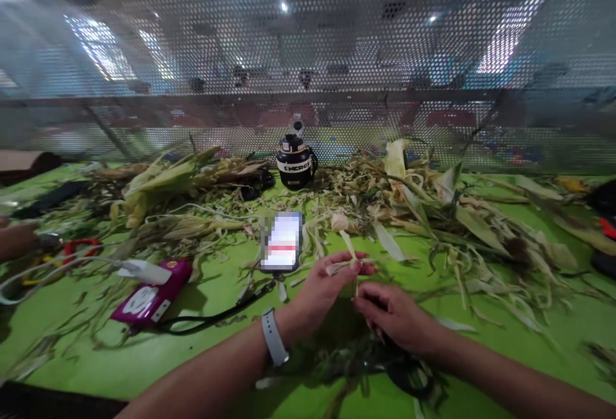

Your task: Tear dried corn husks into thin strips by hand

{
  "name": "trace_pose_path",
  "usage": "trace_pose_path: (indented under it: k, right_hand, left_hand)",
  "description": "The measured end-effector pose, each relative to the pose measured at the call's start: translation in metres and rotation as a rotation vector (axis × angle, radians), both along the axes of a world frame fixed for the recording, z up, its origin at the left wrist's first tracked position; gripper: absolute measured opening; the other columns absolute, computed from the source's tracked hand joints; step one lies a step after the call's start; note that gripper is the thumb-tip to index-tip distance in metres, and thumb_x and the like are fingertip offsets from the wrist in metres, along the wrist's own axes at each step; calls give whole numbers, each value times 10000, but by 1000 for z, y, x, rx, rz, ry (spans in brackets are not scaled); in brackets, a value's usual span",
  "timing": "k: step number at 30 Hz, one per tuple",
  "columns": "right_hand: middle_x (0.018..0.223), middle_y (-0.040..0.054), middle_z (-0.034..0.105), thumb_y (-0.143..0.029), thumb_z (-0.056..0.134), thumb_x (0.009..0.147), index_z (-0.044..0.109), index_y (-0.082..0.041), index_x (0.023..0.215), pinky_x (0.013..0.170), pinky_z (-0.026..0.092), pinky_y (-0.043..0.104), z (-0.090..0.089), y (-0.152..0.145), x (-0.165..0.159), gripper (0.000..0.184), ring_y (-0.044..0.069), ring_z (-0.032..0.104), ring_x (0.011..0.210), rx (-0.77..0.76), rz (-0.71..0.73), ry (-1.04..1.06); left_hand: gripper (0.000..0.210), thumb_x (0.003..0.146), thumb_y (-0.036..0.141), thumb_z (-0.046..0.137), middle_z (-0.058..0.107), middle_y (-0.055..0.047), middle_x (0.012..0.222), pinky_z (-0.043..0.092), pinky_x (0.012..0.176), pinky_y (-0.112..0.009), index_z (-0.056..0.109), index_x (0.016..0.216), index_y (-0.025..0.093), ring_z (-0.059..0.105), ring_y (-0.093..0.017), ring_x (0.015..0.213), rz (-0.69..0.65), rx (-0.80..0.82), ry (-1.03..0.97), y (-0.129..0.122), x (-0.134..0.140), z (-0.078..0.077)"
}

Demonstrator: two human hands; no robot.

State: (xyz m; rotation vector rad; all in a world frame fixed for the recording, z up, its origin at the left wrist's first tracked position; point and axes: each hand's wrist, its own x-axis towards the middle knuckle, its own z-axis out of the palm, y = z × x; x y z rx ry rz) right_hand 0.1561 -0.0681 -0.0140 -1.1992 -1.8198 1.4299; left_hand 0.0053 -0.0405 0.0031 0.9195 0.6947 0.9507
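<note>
My left hand (325, 283), with a pale watch strap (274, 337) on its wrist, pinches a thin pale strip of corn husk (348, 244) between thumb and fingers. Just to the right and nearer to me, my right hand (397, 317) closes its fingertips on the lower end of that strip. Below the right wrist lies a black looped handle (409, 377), perhaps of scissors, partly hidden and dim. A small pale husk bundle (342, 221) rests beyond the fingers. Behind my left hand a lit phone (283, 242) lies on the green table.
Heaps of dry corn husk (168, 178) spread on the left and more husk leaves (462, 220) on the right. A black jug (295, 162) stands near the perforated metal screen (308, 53). A purple power strip (154, 297) holds a charger. Another person's hand (17, 239) shows far left.
</note>
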Motion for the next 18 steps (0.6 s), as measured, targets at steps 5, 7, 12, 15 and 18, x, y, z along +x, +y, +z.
trace_pose_path:
  k: [5,7,12,15,18]
  right_hand:
    - [558,-16,496,-397,456,882,479,-189,614,505,334,235,10,-4,13,340,114,456,525,458,-23,-233]
    - [514,-21,463,-348,481,866,481,-196,574,508,292,260,17,-4,23,329,112,404,486,763,-34,-298]
    - [580,8,490,-424,432,874,491,-201,624,534,318,276,31,9,33,340,146,444,551,677,-266,-330]
    - [484,-27,381,-556,334,874,419,-201,546,441,283,249,30,14,26,490,116,367,456,283,-269,-206]
    - [470,-48,346,-593,385,836,427,-197,546,403,261,231,24,14,20,492,96,323,426,147,-278,-86]
  left_hand:
    - [369,663,361,742,695,-66,800,492,737,-286,633,927,127,641,-172,780,37,-10,23,2,-2,4]
    - [387,627,370,758,657,-24,727,485,627,-266,617,907,143,617,-153,677,33,14,80,2,-2,6]
    - [282,686,375,690,535,25,626,363,526,-201,628,836,145,457,-81,551,-52,176,307,-2,0,7]
    - [274,735,398,634,488,29,600,323,523,-206,634,807,134,393,-80,548,-130,282,375,-4,1,5]
    - [297,740,418,622,484,26,599,317,524,-210,635,807,129,377,-85,547,-189,324,418,-4,-1,2]
